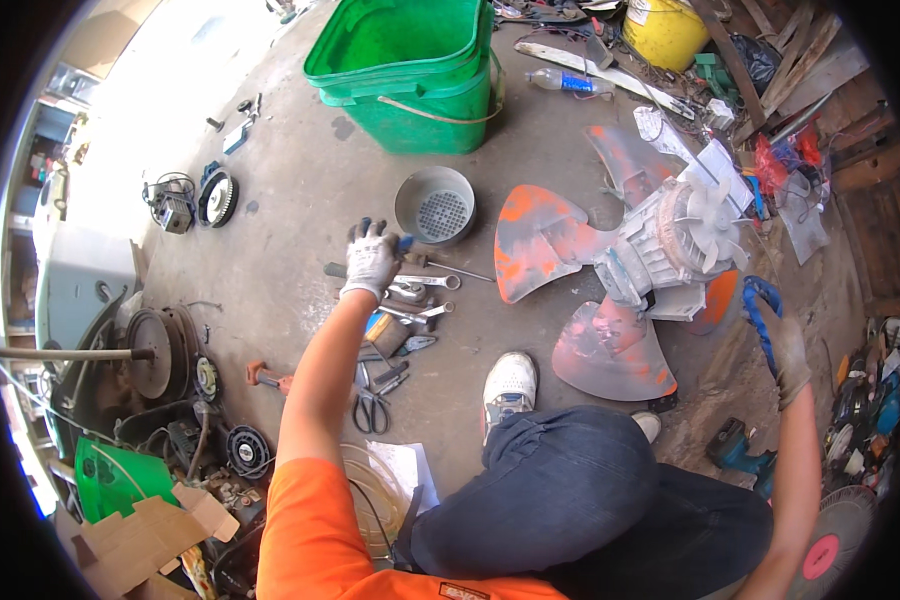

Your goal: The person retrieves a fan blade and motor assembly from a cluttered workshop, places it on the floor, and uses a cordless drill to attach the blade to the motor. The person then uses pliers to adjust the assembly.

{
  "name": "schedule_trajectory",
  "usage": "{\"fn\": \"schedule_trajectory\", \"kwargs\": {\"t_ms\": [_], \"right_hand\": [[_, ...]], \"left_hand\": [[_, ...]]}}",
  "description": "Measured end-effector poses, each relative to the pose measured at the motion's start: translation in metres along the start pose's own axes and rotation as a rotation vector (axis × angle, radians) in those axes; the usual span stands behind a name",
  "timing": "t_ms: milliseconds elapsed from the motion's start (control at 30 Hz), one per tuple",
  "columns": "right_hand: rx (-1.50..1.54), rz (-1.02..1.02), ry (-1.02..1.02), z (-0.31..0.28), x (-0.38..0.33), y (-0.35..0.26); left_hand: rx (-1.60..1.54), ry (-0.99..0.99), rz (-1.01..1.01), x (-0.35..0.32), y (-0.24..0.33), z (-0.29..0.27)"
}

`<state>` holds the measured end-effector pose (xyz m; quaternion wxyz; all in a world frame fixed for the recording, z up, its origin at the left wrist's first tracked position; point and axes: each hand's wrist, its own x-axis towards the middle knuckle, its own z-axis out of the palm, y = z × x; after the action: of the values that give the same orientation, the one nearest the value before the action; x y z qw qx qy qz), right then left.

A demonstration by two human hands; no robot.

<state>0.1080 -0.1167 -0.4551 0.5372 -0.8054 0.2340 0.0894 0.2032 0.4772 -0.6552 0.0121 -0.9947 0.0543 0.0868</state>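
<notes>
My left hand (372,262), in a whitish glove with dark fingertips, reaches over loose tools on the floor with its fingers apart. A small blue patch shows beside its thumb; I cannot tell whether it is glove or handle. Close by lie a screwdriver (460,270), a wrench (435,282) and a round metal bowl (436,205) with a perforated bottom. My right hand (792,355), also gloved, hangs at the right beside a motor (660,240) with large orange-and-grey fan blades (545,240). A curved blue strip (760,305) shows along its fingers, which are blurred.
A green bucket (410,115) stands beyond the bowl. Pliers (415,345), scissors (371,412) and an orange-handled tool (268,378) lie nearer me. Wheels and scrap parts crowd the left; a teal power tool (740,450) and heaped parts (870,400) lie at the right.
</notes>
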Motion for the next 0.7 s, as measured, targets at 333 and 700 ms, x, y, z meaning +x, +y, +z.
{"fn": "schedule_trajectory", "kwargs": {"t_ms": [333,700], "right_hand": [[-0.041,-0.003,0.01,0.011,0.003,-0.008],[-0.331,-0.032,0.081,-0.01,-0.027,-0.057]], "left_hand": [[-0.223,-0.284,0.173,-0.03,0.037,0.029],[-0.224,-0.09,0.257,-0.041,0.059,0.059]]}}
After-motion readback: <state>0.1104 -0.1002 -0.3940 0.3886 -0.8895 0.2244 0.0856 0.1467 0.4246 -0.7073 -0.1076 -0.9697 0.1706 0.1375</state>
